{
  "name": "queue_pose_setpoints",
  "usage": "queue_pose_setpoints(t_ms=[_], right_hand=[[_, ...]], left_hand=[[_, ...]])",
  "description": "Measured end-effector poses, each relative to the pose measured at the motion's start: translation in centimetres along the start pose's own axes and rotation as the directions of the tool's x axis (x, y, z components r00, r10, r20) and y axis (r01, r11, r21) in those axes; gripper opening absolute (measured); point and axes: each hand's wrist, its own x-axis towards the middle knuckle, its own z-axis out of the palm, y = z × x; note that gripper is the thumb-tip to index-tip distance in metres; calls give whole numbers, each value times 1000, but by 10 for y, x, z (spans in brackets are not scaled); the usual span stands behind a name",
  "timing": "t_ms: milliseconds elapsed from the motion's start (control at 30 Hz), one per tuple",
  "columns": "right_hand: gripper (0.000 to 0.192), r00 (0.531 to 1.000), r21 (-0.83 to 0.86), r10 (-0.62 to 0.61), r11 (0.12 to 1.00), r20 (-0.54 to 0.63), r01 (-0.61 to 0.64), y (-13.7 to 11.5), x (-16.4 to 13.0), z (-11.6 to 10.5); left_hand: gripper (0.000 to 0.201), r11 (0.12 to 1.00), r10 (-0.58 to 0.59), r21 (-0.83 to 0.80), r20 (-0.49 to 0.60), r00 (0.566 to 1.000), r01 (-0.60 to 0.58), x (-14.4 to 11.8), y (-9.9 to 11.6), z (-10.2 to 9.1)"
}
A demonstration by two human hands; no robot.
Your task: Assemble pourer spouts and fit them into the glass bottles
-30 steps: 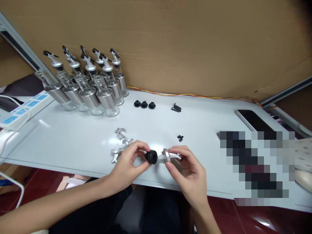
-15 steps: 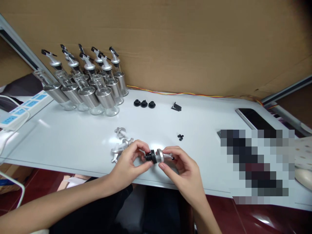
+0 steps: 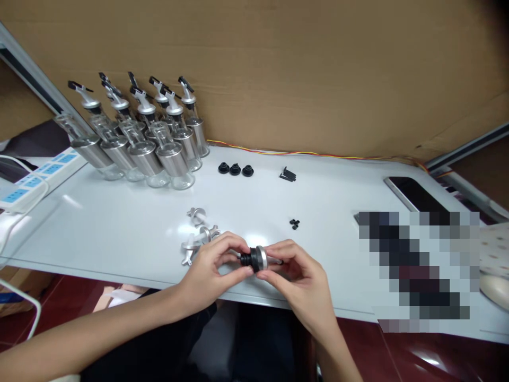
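Both hands, left (image 3: pixel 212 268) and right (image 3: pixel 296 273), pinch the black stopper (image 3: pixel 247 258) and silver spout cap (image 3: pixel 261 257) together above the bench's (image 3: pixel 119 228) near edge.

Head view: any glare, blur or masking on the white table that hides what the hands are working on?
Head view: soft glare patches on the white table, one just behind the hands; the left hand and right hand with the black stopper and silver cap are sharp; a pixelated block masks the right side; straight edges bow near the frame borders.
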Motion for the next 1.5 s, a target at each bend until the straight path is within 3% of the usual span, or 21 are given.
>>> queue_pose_setpoints(t_ms=[133, 500, 667, 967, 1233, 1367, 1500], right_hand=[[19, 999, -67, -48, 997, -16, 47, 0, 1, 0], [17, 991, -168, -104, 979, 85, 117, -5, 1, -5], [15, 983, -202, -152, 965, 101, 170, -5, 1, -4], [16, 967, -216, -224, 945, 121, 246, -3, 1, -2], [14, 972, -212, -175, 955, 159, 206, 2, -1, 2], [39, 979, -317, -90, 937, 181, 145, -1, 0, 4], [50, 953, -389, -30, 909, 302, 152, -5, 1, 5]], left_hand=[[17, 998, 59, 38, 24, 998, -59, -2, 1, 0], [9, 999, 33, -4, -64, 997, -33, -2, -3, -1], [11, 999, -9, -36, -54, 999, 7, -2, -1, -1], [14, 999, 16, -41, -75, 997, -19, -1, -3, 0], [11, 998, -38, -45, -49, 998, 36, 1, -4, 0], [22, 997, -9, 72, -11, 1000, 10, 3, -4, 2], [24, 991, -22, 134, 82, 996, 11, 4, -7, -4]])
